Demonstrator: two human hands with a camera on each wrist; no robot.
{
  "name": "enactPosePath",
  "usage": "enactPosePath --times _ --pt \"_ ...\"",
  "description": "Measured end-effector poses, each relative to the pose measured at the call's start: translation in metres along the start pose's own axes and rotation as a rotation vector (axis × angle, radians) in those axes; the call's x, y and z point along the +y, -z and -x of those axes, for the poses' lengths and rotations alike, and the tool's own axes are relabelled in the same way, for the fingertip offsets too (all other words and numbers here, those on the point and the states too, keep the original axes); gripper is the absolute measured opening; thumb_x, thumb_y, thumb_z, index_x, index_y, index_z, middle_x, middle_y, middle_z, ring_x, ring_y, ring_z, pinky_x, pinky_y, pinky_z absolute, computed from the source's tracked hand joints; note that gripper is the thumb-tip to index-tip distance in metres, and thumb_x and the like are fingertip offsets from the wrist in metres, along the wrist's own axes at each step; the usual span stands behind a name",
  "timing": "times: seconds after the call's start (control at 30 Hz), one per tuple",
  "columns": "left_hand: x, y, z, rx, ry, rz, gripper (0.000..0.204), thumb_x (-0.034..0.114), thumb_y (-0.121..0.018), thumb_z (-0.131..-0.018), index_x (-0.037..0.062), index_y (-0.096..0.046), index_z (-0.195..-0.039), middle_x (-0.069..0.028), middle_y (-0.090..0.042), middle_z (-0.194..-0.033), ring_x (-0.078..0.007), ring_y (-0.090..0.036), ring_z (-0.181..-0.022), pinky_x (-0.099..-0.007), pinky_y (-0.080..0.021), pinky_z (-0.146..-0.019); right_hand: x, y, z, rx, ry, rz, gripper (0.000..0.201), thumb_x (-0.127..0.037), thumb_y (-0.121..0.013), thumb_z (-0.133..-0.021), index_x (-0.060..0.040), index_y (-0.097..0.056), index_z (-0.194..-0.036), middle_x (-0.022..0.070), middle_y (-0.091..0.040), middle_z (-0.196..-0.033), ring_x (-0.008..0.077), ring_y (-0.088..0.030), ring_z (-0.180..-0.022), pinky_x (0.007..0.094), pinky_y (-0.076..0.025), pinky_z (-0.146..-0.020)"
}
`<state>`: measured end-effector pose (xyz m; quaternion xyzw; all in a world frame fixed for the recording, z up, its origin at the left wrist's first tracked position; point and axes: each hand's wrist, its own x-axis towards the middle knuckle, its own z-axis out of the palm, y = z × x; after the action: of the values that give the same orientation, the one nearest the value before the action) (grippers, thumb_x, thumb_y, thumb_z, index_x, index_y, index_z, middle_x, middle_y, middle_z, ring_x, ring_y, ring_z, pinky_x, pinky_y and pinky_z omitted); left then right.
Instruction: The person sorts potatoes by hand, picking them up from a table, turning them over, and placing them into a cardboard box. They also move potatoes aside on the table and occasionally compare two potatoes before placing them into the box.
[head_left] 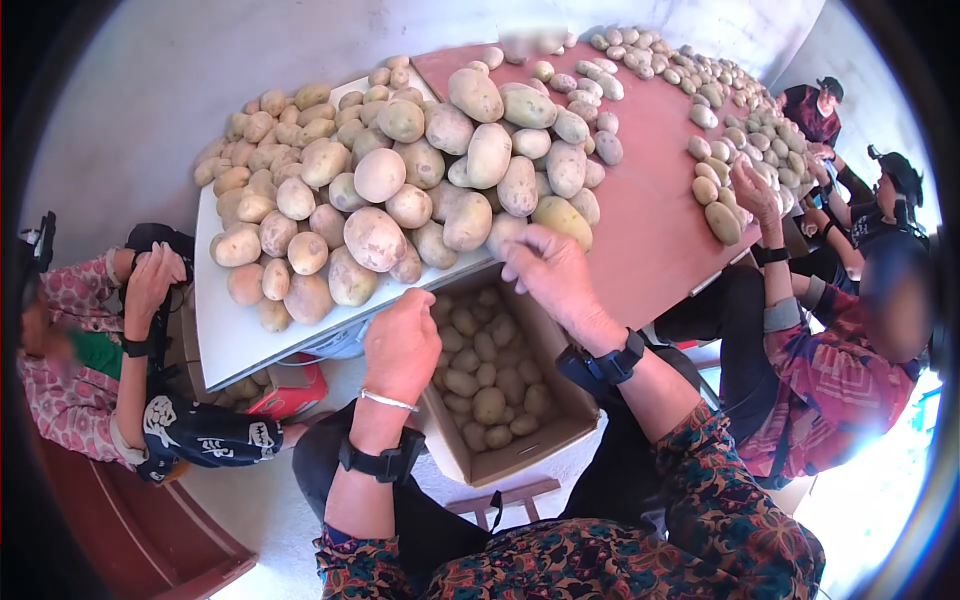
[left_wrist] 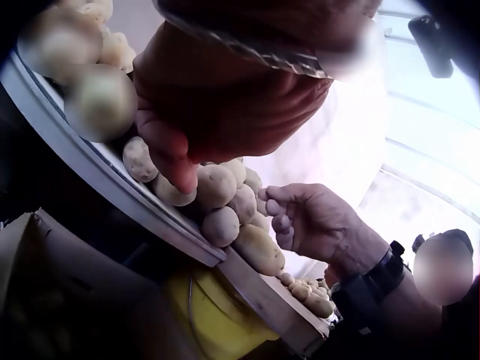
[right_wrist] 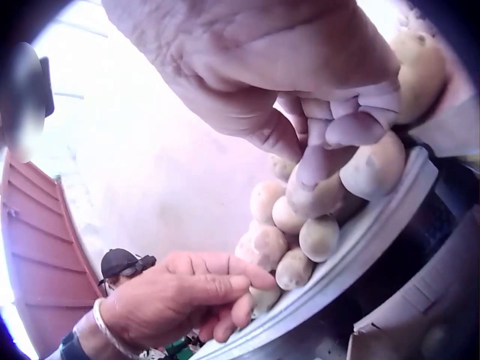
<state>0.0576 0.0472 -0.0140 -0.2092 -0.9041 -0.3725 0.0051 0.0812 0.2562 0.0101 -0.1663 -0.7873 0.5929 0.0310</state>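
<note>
A large heap of potatoes [head_left: 380, 175] covers the white tabletop. My left hand [head_left: 402, 342] hovers just off the table's front edge, fingers loosely bent and nothing visible in its grasp. In the right wrist view, the left hand's fingertips [right_wrist: 262, 279] overlap a potato at the edge. My right hand [head_left: 553, 272] is at the heap's front right corner, over the near side of the cardboard box [head_left: 575, 425]. Its fingers are loosely curled, with no potato seen between them in the left wrist view. Potatoes [head_left: 488, 370] lie inside the box beneath both hands.
More potatoes [head_left: 740, 75] are spread across the red-brown board [head_left: 650, 215]. One person sits at left, a raised hand [head_left: 152, 285] near the table. Others sit at right, one with a raised hand [head_left: 757, 195]. A yellow bucket [left_wrist: 217, 315] stands below the table edge.
</note>
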Motion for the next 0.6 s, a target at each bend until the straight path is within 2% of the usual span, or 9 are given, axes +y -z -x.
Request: enactPosePath --times 0.07,0.1,0.23,0.3,0.33,0.4,0.43,0.5,0.6 --pt "0.001 0.006 0.001 0.02 0.044 0.006 0.013 0.01 -0.056 -0.09 0.0048 -0.066 -0.096 -0.0215 -0.068 -0.083 -0.0409 -0.066 -0.081 -0.0504 -0.052 -0.073 -0.008 0.003 -0.012 0.225 0.332 -0.034 0.016 -0.013 -0.061 -0.089 0.001 -0.068 -0.093 0.0073 -0.069 -0.078 0.0121 -0.064 -0.074 0.0303 -0.053 -0.07" --pt "0.0 0.006 0.001 0.045 0.026 0.017 0.013 0.012 -0.057 -0.09 0.0054 -0.066 -0.096 -0.0218 -0.068 -0.081 -0.0411 -0.066 -0.08 -0.0502 -0.052 -0.071 -0.018 0.007 -0.019 0.298 0.362 0.063 0.017 -0.014 -0.061 -0.089 0.0006 -0.067 -0.095 0.0107 -0.07 -0.081 0.0181 -0.067 -0.075 0.0333 -0.053 -0.072" --pt "0.006 0.006 0.0 0.029 0.042 0.039 0.012 0.014 -0.058 -0.09 0.0065 -0.066 -0.096 -0.0211 -0.068 -0.08 -0.041 -0.066 -0.078 -0.0498 -0.052 -0.07 -0.06 0.021 -0.059 0.476 0.574 0.339 0.023 -0.017 -0.062 -0.087 -0.0018 -0.064 -0.104 0.0159 -0.07 -0.085 0.027 -0.068 -0.078 0.0373 -0.053 -0.074" --pt "0.006 0.001 -0.002 0.066 0.012 0.048 0.011 0.013 -0.059 -0.09 0.0067 -0.066 -0.096 -0.0181 -0.067 -0.074 -0.0383 -0.066 -0.073 -0.0467 -0.052 -0.067 -0.086 0.025 -0.09 0.504 0.664 0.533 0.033 -0.024 -0.061 -0.087 -0.0035 -0.059 -0.112 0.0194 -0.069 -0.094 0.0348 -0.066 -0.091 0.0419 -0.052 -0.079" --pt "0.006 -0.001 -0.003 0.096 -0.015 0.05 0.011 0.013 -0.06 -0.09 0.007 -0.067 -0.096 -0.0152 -0.066 -0.069 -0.0357 -0.067 -0.068 -0.0435 -0.052 -0.063 -0.096 0.026 -0.106 0.502 0.667 0.538 0.033 -0.024 -0.061 -0.087 -0.0035 -0.059 -0.112 0.0194 -0.069 -0.094 0.0348 -0.066 -0.091 0.0419 -0.052 -0.079" --pt "0.012 0.002 -0.004 0.117 -0.051 0.051 0.011 0.013 -0.061 -0.089 0.0069 -0.067 -0.096 -0.0166 -0.067 -0.074 -0.037 -0.066 -0.071 -0.0437 -0.052 -0.065 -0.114 0.024 -0.137 0.482 0.625 0.814 0.045 -0.035 -0.06 -0.086 -0.0019 -0.055 -0.116 0.0199 -0.067 -0.104 0.0362 -0.06 -0.105 0.0476 -0.048 -0.086" --pt "0.014 0.004 -0.005 0.101 -0.024 0.076 0.011 0.014 -0.062 -0.089 0.0068 -0.067 -0.096 -0.0174 -0.068 -0.076 -0.0376 -0.066 -0.073 -0.044 -0.052 -0.066 -0.12 0.023 -0.151 0.478 0.628 0.817 0.045 -0.035 -0.06 -0.086 -0.0019 -0.055 -0.116 0.0199 -0.067 -0.104 0.0362 -0.06 -0.105 0.0476 -0.048 -0.086" --pt "0.017 0.005 -0.005 0.091 0.009 0.1 0.011 0.014 -0.062 -0.088 0.0066 -0.067 -0.096 -0.0181 -0.068 -0.078 -0.0383 -0.066 -0.075 -0.0444 -0.052 -0.068 -0.126 0.017 -0.172 0.422 0.455 0.997 0.058 -0.046 -0.061 -0.083 0.0012 -0.054 -0.116 0.0209 -0.065 -0.111 0.0388 -0.054 -0.116 0.053 -0.043 -0.092" --pt "0.018 0.007 -0.007 0.103 0.013 0.144 0.012 0.014 -0.062 -0.088 0.0063 -0.067 -0.095 -0.0188 -0.068 -0.079 -0.0386 -0.066 -0.078 -0.0447 -0.052 -0.07 -0.126 0.008 -0.188 0.378 0.306 1.005 0.066 -0.052 -0.062 -0.08 0.0028 -0.054 -0.116 0.0218 -0.064 -0.114 0.0382 -0.053 -0.118 0.0551 -0.041 -0.094"
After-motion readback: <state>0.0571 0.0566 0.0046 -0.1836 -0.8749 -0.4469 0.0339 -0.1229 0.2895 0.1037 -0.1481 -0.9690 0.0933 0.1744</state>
